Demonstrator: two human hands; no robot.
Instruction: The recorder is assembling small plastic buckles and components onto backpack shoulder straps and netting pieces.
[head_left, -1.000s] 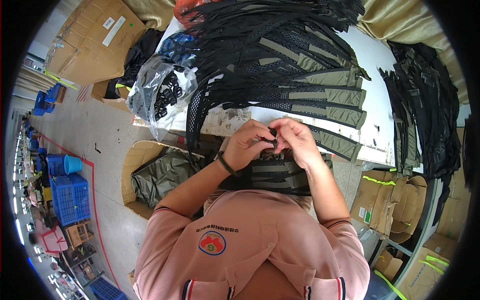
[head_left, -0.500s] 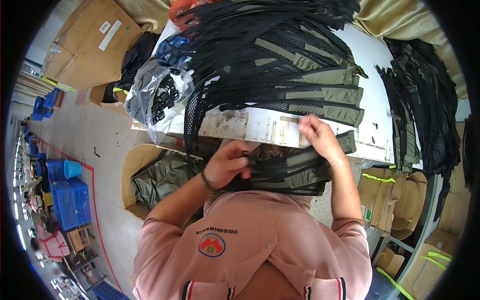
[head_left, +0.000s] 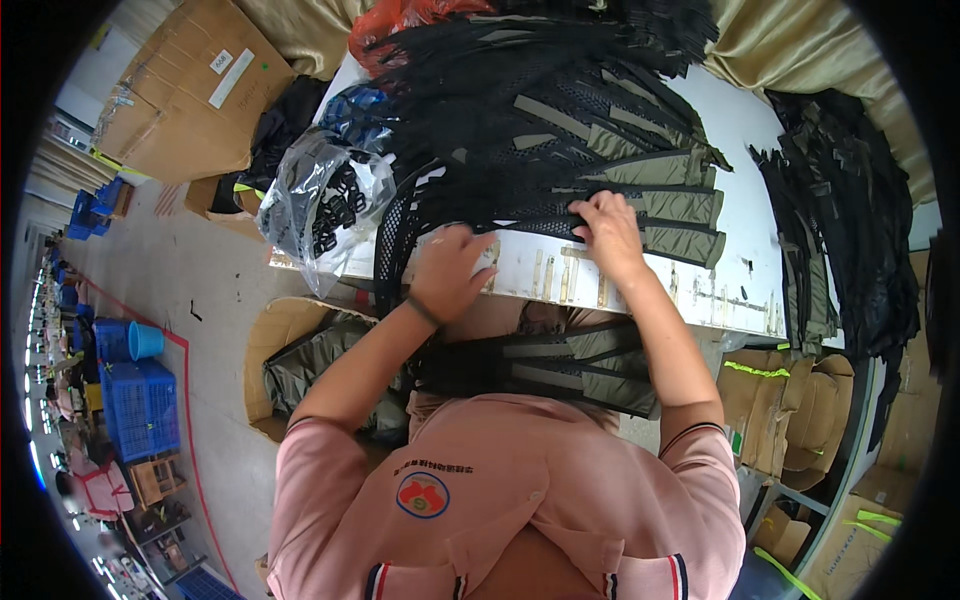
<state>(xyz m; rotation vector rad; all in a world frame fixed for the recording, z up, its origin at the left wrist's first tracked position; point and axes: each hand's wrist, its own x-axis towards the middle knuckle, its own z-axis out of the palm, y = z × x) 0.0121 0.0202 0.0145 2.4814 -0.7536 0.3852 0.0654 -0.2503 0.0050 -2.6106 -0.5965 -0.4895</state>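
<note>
Black mesh straps with olive-green fabric ends [head_left: 685,247] lie in an overlapping pile on the white table [head_left: 715,300]. At the pile's near edge my right hand [head_left: 608,228] reaches down, its fingers closed on the nearest strap where the mesh meets the green part. My left hand [head_left: 450,270] hovers at the table's front edge, slightly blurred. Its fingers and thumb are apart, and nothing shows between them. More straps of the same kind [head_left: 540,360] lie across my lap.
A clear plastic bag of black buckles [head_left: 325,200] sits at the table's left corner. An open carton with dark green fabric [head_left: 330,360] stands below it. More straps [head_left: 860,220] hang at the right, above cardboard boxes [head_left: 760,400]. Blue crates [head_left: 140,405] stand far left.
Both hands have moved forward from above my lap to the table edge. The strap they were handling now lies on my lap. My right hand has reached the pile.
</note>
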